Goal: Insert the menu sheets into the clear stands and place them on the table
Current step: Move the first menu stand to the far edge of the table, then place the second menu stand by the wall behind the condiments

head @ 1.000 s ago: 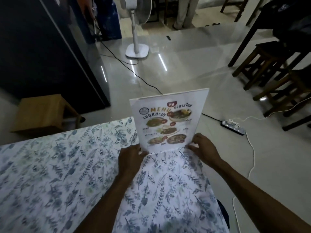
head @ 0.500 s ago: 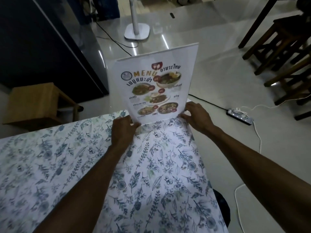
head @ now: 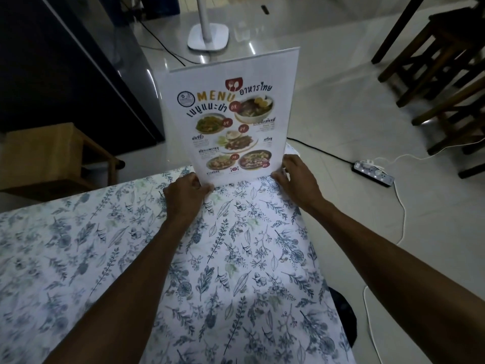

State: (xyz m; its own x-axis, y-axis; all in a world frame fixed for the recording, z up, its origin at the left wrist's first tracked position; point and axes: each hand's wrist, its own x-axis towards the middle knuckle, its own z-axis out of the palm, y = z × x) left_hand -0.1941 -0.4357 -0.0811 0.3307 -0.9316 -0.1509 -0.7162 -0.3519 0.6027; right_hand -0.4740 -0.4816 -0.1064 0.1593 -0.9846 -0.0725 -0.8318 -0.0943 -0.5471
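Note:
A clear stand holding a printed menu sheet [head: 231, 119] is upright at the far corner of the table [head: 236, 258], its printed side facing me. My left hand [head: 187, 193] grips its lower left corner. My right hand [head: 294, 177] holds its lower right corner. The stand's base is hidden behind my hands, so I cannot tell whether it touches the floral tablecloth.
Beyond the table edge lies a tiled floor with a white fan base [head: 207, 35], a black cable and a power strip [head: 374, 176]. A wooden stool [head: 49, 156] and a dark cabinet [head: 65, 64] are at the left, dark wooden chairs [head: 441, 74] at the right.
The view has tilted down and closer, so the stand with the menu looks larger. Both hands keep hold of its lower corners at the table's far corner.

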